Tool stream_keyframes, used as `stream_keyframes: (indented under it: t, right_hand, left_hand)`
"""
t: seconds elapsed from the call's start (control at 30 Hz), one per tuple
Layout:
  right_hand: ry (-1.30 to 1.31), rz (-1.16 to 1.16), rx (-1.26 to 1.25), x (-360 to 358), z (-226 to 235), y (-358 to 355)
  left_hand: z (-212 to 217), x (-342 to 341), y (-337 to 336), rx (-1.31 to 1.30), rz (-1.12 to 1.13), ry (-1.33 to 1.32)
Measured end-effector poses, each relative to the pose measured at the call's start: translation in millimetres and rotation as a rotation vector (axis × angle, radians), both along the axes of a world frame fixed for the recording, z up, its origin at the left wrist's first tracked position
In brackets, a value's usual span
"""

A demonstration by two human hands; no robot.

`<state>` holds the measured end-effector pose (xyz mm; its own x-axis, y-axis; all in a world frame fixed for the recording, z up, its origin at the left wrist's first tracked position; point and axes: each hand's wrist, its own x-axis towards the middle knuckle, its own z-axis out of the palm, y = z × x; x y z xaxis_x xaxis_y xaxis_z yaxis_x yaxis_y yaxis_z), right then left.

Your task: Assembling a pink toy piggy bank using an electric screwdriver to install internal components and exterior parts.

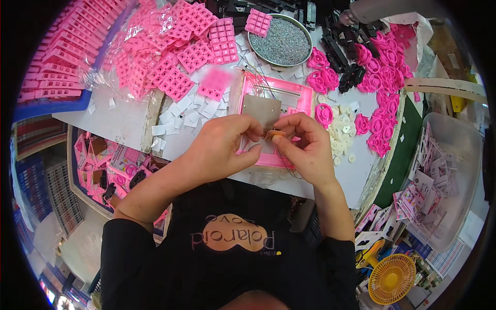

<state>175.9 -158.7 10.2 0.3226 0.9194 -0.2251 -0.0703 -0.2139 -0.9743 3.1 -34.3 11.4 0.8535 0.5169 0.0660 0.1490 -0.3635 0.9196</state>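
Over a pink plastic housing (306,95), my right hand (312,150) pinches a small copper-coloured disc (275,134) between thumb and fingers. Just left of the disc is my left hand (222,144), its thumb and index finger curved and apart with nothing visible between them. A flat grey plate (262,109) lies over the middle of the housing, partly behind my fingers. Thin coloured wires (261,77) stick up at the housing's far side. Another thin wire (289,168) hangs below my right hand. My hands hide the housing's near middle.
Pink keypads (173,82) pile up at far left, with small white squares (178,116) nearer. A round bowl of screws (279,41) stands at the back. Pink rings (380,108), white discs (341,129) and black parts (336,49) lie right. A clear bin (444,206) stands beyond.
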Motion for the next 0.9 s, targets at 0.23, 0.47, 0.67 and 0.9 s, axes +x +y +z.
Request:
stream_keyframes:
  t: [0.23, 0.47, 0.67, 0.9]
  right_hand:
    - [-0.013, 0.004, -0.010, -0.6, -0.8, -1.8]
    - [-0.039, 0.013, -0.008, -1.6, -0.9, -1.7]
    - [-0.010, 0.043, -0.014, -0.7, 0.7, -1.4]
    - [0.009, 0.017, 0.008, -3.1, -1.3, -2.9]
  left_hand:
    - [2.8, 0.4, -2.4, -0.043, 0.011, 0.045]
    - [2.2, -0.2, -2.3, -0.048, -0.001, 0.063]
    - [1.4, 2.0, -3.3, -0.022, -0.009, 0.046]
    - [-10.2, 4.5, -8.6, 0.075, 0.024, -0.018]
